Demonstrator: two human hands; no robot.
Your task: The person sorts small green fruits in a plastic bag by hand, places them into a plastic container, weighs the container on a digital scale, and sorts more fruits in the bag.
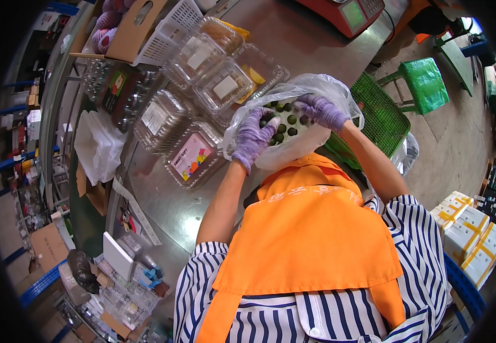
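A clear plastic bag [285, 153] lies wide open in front of me, with several small round dark green fruits [292, 119] on its pale bottom. My left hand [253, 137], in a purple knit glove, reaches in from the left; its fingers curl around one or more of the fruits. Opposite it, my right hand [323, 112], gloved the same way, is inside the bag's right side near the rim. Its fingers are bent together, and what they hold is hidden.
Clear clamshell boxes [222, 87] are stacked left of the bag, one with a pink label [191, 157]. A green plastic basket [380, 114] is at the right, with a green-covered stool [425, 86] beyond. A red scale [345, 14] stands at the back.
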